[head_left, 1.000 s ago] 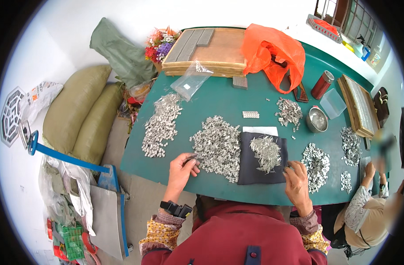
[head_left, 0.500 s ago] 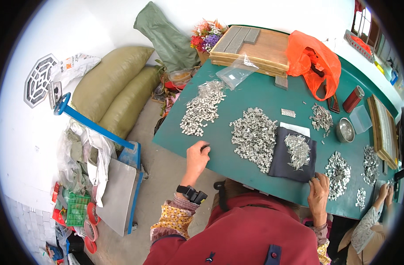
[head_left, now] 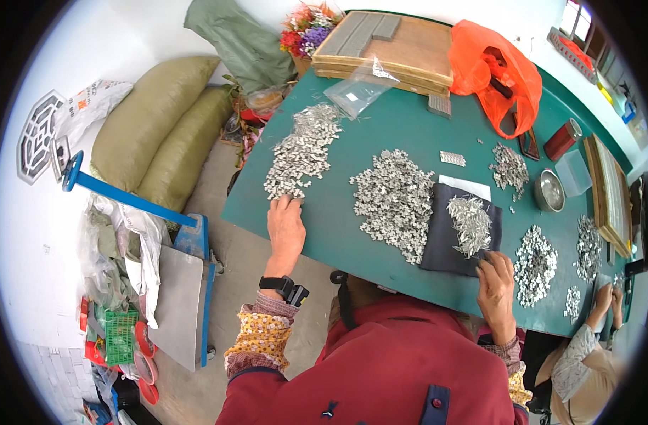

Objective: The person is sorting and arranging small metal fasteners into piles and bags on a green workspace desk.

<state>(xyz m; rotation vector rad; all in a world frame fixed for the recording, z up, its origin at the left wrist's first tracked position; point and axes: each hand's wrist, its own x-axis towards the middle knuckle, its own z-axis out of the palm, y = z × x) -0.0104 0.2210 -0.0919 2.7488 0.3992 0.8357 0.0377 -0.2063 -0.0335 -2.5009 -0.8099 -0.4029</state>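
On the green tabletop (head_left: 324,234) lie heaps of small silvery metal pieces. My left hand (head_left: 286,230) is at the near end of the left heap (head_left: 302,152), fingers bent together and fingertips at the pieces; whatever they hold is hidden. A broader heap (head_left: 392,202) lies in the middle. Beside it a dark cloth (head_left: 441,241) carries a pile of thin silvery pins (head_left: 470,225). My right hand (head_left: 497,287) is at the cloth's near right corner, close to the pins, with curled fingers. Anything in its fingertips is too small to name.
Wooden trays (head_left: 423,53), a clear plastic bag (head_left: 358,88) and an orange bag (head_left: 490,71) lie at the back. A metal bowl (head_left: 549,191) and a red can (head_left: 562,139) stand right. A co-worker's hands (head_left: 607,301) are at the far right. A blue-handled cart (head_left: 186,304) stands left.
My left hand has moved forward and left from the table's near edge to the left heap. My right hand remains by the cloth's corner, its fingers now nearer the pins. The whole view has shifted.
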